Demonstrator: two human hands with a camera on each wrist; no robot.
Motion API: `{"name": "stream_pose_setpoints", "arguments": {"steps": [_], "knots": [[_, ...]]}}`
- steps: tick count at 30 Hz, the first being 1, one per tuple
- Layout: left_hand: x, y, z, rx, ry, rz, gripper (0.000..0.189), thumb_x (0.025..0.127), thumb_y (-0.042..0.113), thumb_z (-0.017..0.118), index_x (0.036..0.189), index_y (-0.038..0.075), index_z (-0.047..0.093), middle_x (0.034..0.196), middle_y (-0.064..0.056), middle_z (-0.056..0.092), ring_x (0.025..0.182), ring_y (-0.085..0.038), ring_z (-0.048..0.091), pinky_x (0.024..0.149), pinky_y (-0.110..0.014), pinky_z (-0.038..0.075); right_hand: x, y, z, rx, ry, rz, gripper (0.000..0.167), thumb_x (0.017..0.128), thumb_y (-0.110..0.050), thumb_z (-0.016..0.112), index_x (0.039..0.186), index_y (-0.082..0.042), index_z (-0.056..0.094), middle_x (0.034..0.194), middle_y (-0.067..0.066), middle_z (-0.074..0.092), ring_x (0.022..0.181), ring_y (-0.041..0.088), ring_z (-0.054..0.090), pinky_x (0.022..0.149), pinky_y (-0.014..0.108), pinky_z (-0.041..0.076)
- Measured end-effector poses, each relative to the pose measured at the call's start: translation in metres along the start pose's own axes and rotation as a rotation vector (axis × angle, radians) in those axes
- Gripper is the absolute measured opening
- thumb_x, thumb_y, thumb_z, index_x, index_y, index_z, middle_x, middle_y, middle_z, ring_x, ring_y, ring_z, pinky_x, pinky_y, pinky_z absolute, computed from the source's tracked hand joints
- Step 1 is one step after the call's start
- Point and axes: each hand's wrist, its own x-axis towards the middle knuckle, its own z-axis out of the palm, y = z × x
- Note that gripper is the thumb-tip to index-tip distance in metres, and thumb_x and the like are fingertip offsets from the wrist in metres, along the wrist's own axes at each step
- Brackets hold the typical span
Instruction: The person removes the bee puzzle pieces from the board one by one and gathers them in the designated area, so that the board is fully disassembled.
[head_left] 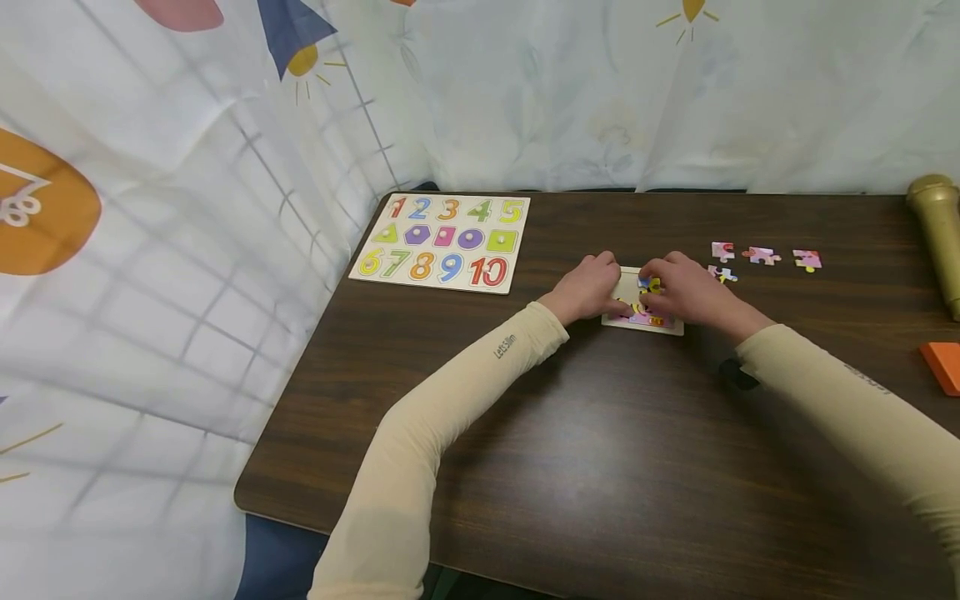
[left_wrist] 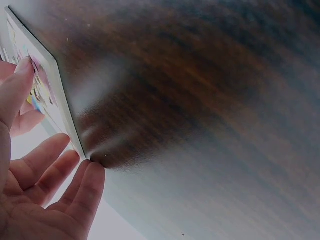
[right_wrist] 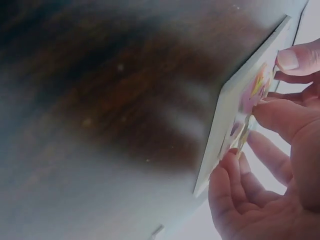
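A small wooden jigsaw tray (head_left: 667, 330) lies between both hands, with pink and yellow pieces (head_left: 657, 321) along its near side. My left hand (head_left: 587, 287) is at the tray's left side. In the left wrist view its thumb (left_wrist: 19, 85) presses on the picture, and its extended fingers (left_wrist: 92, 187) touch the rim. My right hand (head_left: 688, 290) is over the right part of the tray. A jigsaw piece (right_wrist: 244, 134), seen nearly edge-on, is pinched between its thumb and fingers. Much of the picture is hidden under the hands.
Several loose jigsaw pieces (head_left: 762, 256) lie right of the tray. A number-and-shape board (head_left: 438, 238) is at the back left. At the right edge are a gold cylindrical object (head_left: 937, 242) and an orange block (head_left: 943, 367). White curtains (head_left: 525, 100) border the dark table (head_left: 570, 467).
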Motion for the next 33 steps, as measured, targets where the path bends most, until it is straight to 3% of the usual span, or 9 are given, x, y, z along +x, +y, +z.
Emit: {"name": "stream_pose_setpoints", "arguments": {"steps": [19, 33], "knots": [[0.0, 0.001, 0.001, 0.006, -0.009, -0.006, 0.05, 0.088, 0.054, 0.066, 0.111, 0.009, 0.066, 0.125, -0.006, 0.053, 0.105, -0.019, 0.05, 0.094, -0.027, 0.041, -0.017, 0.022, -0.01, 0.006, 0.08, 0.079, 0.039, 0.091, -0.021, 0.067, 0.122, 0.001, 0.058, 0.113, 0.026, 0.052, 0.099, 0.039, 0.051, 0.083, 0.056, 0.045], [-0.001, 0.001, 0.003, 0.021, 0.006, 0.013, 0.05, 0.089, 0.053, 0.065, 0.109, 0.008, 0.067, 0.122, -0.006, 0.055, 0.104, -0.017, 0.049, 0.095, -0.027, 0.038, -0.055, 0.08, -0.03, -0.039, 0.147, 0.094, 0.038, 0.097, -0.021, 0.06, 0.119, 0.009, 0.055, 0.112, 0.033, 0.056, 0.102, 0.045, 0.052, 0.082, 0.06, 0.042]]}}
